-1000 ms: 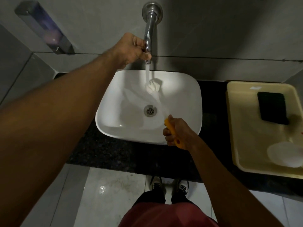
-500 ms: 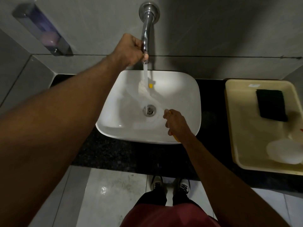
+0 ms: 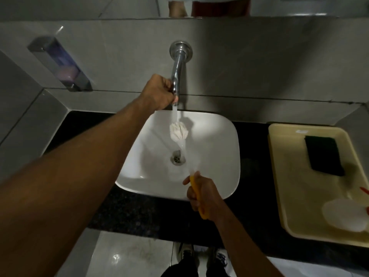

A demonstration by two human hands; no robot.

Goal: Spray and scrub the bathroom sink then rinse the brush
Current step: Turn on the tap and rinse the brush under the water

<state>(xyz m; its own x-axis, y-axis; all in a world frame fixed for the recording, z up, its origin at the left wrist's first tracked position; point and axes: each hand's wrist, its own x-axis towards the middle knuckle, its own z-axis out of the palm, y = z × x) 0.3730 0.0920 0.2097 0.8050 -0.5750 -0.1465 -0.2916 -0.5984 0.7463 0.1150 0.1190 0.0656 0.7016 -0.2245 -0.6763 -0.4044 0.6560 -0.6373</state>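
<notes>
left hand (image 3: 159, 91) at upper centre of frame, clenched around the end of the chrome tap (image 3: 177, 70) that comes out of the grey tiled wall (image 3: 259, 56). water stream (image 3: 175, 111) runs down from the spout just below that hand. brush (image 3: 179, 131), white bristle head, sits right under the stream, over the back part of the basin, above the drain (image 3: 176, 158). its shaft is blurred, looks pale or clear, running down-right across the bowl to a yellow handle. right hand (image 3: 201, 193) at lower centre, fist closed on that yellow handle, near the front rim of the sink; handle end pokes out below the fist. white sink (image 3: 219, 156), rounded rectangle bowl, centre of frame, sitting on a black stone counter (image 3: 139, 212). wet sheen inside the bowl, cannot tell if foam is left.

right side of frame: cream plastic tray (image 3: 289, 176) on the counter, well apart from the sink. dark green scrub pad (image 3: 323, 155) lies in its upper part. white rounded thing (image 3: 343, 214) in its lower right corner, blurred, cannot tell what it is; red bit beside it at the frame edge.

upper left: wall-mounted soap dispenser (image 3: 61, 64), clear body with pinkish liquid low inside. bottom centre: person's dark trousers and two shoes (image 3: 203, 256) on pale floor tile (image 3: 129, 256).
</notes>
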